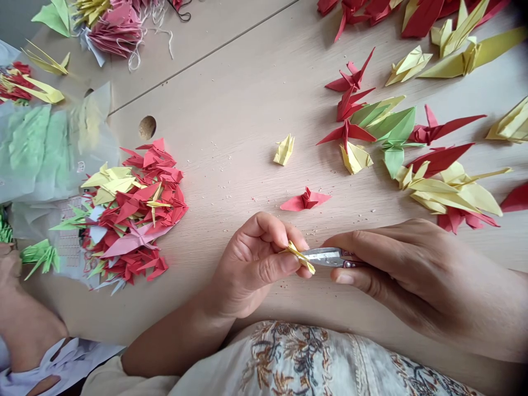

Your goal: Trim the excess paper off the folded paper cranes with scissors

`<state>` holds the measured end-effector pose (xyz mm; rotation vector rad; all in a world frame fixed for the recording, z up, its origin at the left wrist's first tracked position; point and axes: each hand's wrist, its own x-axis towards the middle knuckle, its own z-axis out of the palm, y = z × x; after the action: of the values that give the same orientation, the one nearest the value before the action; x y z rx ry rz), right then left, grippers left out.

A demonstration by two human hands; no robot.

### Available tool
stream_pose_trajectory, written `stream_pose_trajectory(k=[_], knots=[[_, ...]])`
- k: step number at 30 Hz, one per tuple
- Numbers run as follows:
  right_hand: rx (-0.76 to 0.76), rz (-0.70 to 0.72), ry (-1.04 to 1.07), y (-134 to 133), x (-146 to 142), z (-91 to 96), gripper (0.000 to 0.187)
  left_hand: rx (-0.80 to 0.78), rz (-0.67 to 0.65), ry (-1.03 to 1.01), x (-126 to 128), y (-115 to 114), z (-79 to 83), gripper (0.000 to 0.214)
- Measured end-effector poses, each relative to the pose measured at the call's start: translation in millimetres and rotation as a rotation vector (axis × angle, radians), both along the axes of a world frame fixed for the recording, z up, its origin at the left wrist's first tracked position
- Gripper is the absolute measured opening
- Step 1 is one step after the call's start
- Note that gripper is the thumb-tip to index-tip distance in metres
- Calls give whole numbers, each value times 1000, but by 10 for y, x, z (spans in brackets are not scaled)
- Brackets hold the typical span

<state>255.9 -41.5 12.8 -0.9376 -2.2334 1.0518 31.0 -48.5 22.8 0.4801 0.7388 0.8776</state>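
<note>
The left hand (pixel 251 264) has a clenched grip on a small folded yellow paper crane (pixel 299 257), pinching it between thumb and fingers. The right hand (pixel 416 275) has its grip closed around small steel scissors (pixel 325 257), whose blades touch the paper. Both hands hover just above a pale wooden desk (pixel 231 110) scattered with paper crumbs. A red crane (pixel 305 201) lies nearest the hands, and a tiny yellow crane (pixel 284 150) sits beyond it. More red, yellow and green cranes (pixel 412 143) spread to the right, and a heaped pile of cranes (pixel 136 220) lies to the left, beside a plastic bag (pixel 41 154). Another person's hand (pixel 10 269) rests at the far left edge.
</note>
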Motion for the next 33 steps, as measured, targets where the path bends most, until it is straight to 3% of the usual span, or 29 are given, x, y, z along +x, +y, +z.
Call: stream_pose_trajectory(k=[12, 20, 27, 33], knots=[[65, 2, -2, 57, -3, -7, 38, -44, 5, -31, -13, 6, -3, 17], [-144, -67, 3, 204, 4, -10, 43, -47, 17, 128, 33, 5, -5, 23], [-199, -96, 46, 245, -31, 26, 45, 220, -84, 447, 68, -83, -97, 23], [-163, -103, 65, 171, -64, 22, 41, 474, 7, 671, 137, -120, -135, 18]])
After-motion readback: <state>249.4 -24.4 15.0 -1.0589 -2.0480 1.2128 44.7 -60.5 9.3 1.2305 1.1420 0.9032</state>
